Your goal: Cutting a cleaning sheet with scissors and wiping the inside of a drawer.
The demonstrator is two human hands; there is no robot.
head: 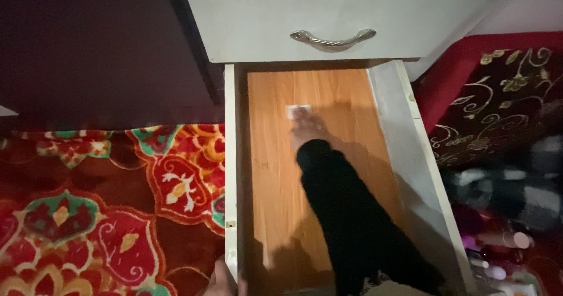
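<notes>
White cloth (298, 111) (blurred, axis unclear) under right hand (309, 129) in drawer (230, 155); finger grip can't be told.

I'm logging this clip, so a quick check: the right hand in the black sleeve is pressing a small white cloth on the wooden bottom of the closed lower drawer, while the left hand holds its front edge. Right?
Not quite. The head view shows the lower drawer pulled open, not closed. The rest holds: the right hand presses a small white cloth on its wooden bottom, and the left hand holds its front edge.
</notes>
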